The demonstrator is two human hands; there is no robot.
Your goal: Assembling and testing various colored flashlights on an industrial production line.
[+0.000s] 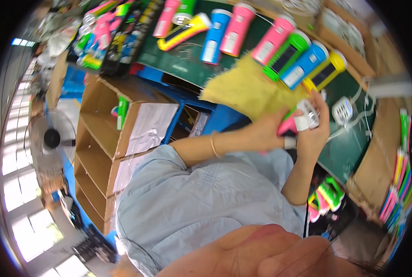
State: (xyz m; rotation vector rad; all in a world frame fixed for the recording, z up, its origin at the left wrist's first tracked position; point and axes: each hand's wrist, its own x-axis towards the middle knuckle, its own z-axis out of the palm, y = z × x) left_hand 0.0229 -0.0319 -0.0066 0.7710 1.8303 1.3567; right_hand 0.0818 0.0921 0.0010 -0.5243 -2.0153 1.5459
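Note:
A pink flashlight (pixel 287 124) with a clear, whitish head is held tilted between my hands, just over the near edge of the green table (pixel 180 62). My right hand (pixel 313 138) wraps round its head end, with thumb and fingers closed. At the pink body, my left hand (pixel 265 131) grips from the left; its fingers are partly hidden and smeared by motion. A yellow cloth (pixel 243 90) lies just beyond my hands. Past it stretches a row of flashlights, among them a green one (pixel 286 56), a blue one (pixel 303 65) and a yellow one (pixel 326 70).
A white multi-port block (pixel 342 111) with cables sits right of my hands. At the far left, a black tray (pixel 129 39) adjoins a heap of colourful parts. A cardboard shelf (pixel 95 147) stands left, near a fan (pixel 52 138). More flashlights (pixel 328 196) lie low on the right.

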